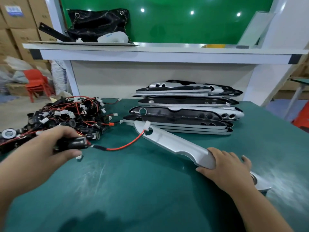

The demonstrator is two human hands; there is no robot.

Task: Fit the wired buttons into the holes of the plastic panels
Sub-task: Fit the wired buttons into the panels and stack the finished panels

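My left hand (55, 144) grips a black wired button (75, 142) just above the green table mat. Its red and black wire (123, 146) runs right, and the white connector (147, 127) at its end sits at the round hole (150, 130) in a long silver plastic panel (177, 144). My right hand (224, 166) holds that panel near its close end, keeping it slanted across the mat. A tangled heap of wired buttons (70, 114) lies at the left. A stack of panels (184, 108) lies behind.
The green table mat (133, 190) stretches toward me. A white shelf (150, 51) crosses above the table's back edge, carrying a black bag (98, 22). A red chair (36, 82) and cardboard boxes (20, 22) stand off to the left.
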